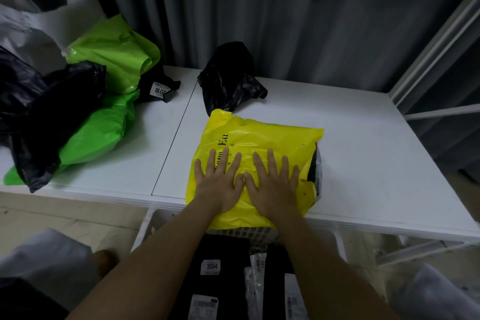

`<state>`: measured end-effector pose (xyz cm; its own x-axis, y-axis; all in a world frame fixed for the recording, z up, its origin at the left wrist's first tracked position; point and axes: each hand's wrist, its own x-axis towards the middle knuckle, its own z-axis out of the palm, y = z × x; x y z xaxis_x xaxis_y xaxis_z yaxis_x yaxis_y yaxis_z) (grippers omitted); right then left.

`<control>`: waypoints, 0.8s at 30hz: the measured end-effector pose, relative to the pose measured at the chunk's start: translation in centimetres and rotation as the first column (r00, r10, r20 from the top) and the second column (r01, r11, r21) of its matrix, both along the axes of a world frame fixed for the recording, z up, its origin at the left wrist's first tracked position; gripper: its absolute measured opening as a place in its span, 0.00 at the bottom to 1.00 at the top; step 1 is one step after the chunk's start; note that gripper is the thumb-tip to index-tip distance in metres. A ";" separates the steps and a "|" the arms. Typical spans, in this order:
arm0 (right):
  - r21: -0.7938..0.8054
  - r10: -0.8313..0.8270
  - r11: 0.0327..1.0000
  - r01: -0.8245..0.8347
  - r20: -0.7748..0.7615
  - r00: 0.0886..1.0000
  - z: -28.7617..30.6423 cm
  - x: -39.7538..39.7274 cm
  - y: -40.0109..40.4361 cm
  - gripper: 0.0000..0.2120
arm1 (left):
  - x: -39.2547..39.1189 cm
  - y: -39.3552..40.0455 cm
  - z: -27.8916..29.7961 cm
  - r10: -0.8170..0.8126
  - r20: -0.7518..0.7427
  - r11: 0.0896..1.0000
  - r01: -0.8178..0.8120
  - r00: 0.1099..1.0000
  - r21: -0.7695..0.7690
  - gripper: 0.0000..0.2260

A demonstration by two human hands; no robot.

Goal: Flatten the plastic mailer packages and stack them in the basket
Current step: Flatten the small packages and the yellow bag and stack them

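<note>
Currently under both palms: yellow mailer [262, 138], one, flat on white table [363, 153] at near edge, its near end overhanging the basket [145, 226] below.
Left hand [220, 184]: fingers straight and spread, pressing down, gripping nothing.
Right hand [272, 187]: same, fingers straight, pressing beside the left, thumbs almost touching.
Risks, judged: slippery plastic sliding off the edge under forward pressure; trapped air shifting to the far end instead of escaping; dark inner layer at right side [315, 163] bunching and leaving a ridge.
Count, table: green mailers [111, 60], apparently two, crumpled, far left; black mailers, one beyond the yellow [231, 78], at least one in the left heap [52, 101], exact number not discernible; white plastic [39, 26], one piece, behind the heap.
Count, basket: dark flattened packages [223, 249], several, number unclear; white labels visible, about five.
</note>
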<state>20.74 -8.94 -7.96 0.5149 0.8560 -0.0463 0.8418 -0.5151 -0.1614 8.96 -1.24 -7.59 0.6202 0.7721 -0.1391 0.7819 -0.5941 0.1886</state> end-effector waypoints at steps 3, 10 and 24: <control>-0.085 0.022 0.996 -0.031 -0.105 0.994 1.0 0.1 0.3 0.30 | -0.2 0.1 0.2 -0.004 -0.039 1.000 0.003 0.999 -0.021 0.25; 0.237 0.117 0.961 -0.140 0.109 0.987 3.2 -0.5 -3.1 0.26 | 0.1 0.2 1.3 0.041 -0.068 0.996 -0.046 0.997 -0.079 0.26; 0.108 -0.040 0.993 0.037 0.028 0.999 5.5 0.6 -6.6 0.33 | 1.8 -4.3 5.8 0.171 -0.120 0.963 -0.192 0.978 -0.188 0.26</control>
<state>21.38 -15.52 -2.46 0.5472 0.8348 0.0608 0.8270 -0.5281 -0.1928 10.80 -5.51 -1.75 0.4469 0.8211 -0.3550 0.8942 -0.3994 0.2020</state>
